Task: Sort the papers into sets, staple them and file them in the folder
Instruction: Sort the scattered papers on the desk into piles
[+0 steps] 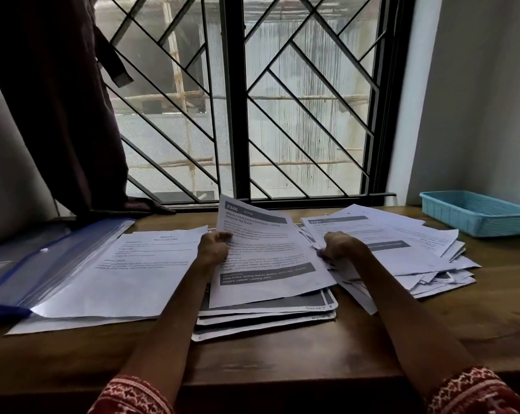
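On the desk [282, 357] the loose heap of papers [402, 252] at right could slide or mix into the middle stack [267, 312] if the lifted sheet [267, 252] drags across it, spoiling the sets; the blue folder [44, 264] lies open at far left. The left hand [214, 245] pinches that sheet's left edge; the right hand [339, 245], fingers curled, grips sheets in the heap

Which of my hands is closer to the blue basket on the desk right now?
Right. Your right hand rests on the loose paper pile, which lies just short of the blue basket. Your left hand holds a sheet over the middle stack, farther away.
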### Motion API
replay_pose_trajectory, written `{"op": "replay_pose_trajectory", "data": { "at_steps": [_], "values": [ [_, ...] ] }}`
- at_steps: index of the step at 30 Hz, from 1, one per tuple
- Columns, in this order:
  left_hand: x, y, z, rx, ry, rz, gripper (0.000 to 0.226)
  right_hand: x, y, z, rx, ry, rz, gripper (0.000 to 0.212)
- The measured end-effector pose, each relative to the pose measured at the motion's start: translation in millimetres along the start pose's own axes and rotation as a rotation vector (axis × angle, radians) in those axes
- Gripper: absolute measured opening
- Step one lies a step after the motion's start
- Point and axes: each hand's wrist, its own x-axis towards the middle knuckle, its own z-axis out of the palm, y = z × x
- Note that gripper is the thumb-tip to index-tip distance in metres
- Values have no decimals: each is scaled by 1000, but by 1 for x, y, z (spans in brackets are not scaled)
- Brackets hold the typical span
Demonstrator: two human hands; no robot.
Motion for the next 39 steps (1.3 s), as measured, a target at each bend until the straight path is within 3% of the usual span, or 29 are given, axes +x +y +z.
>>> {"op": "replay_pose_trajectory", "data": {
  "at_steps": [9, 12, 17, 27, 33, 37, 39],
  "values": [
    [-4, 1, 0, -52, -11, 11, 47, 0, -1, 4, 146, 13, -23, 39],
    [-5, 2, 0, -48, -11, 6, 47, 1, -2, 0, 159, 115, 7, 21],
    [-6, 3, 0, -59, -20, 2, 46, 2, -8, -2, 145, 361, 96, 25],
    [-6, 2, 1, -71, 4, -4, 45, 2, -2, -5, 180, 443, 203, 29],
    [-7, 1, 0, -83, 17, -3, 45, 1, -7, -6, 357, 560, 193, 35],
    [-7, 3, -1, -77, 27, -9, 45, -1, -17, -9, 435, 666, 151, 14],
    [-7, 3, -1, -76, 31, -12, 44, -6, -29, -7, 489, 691, 69, 13]
  ]
}}
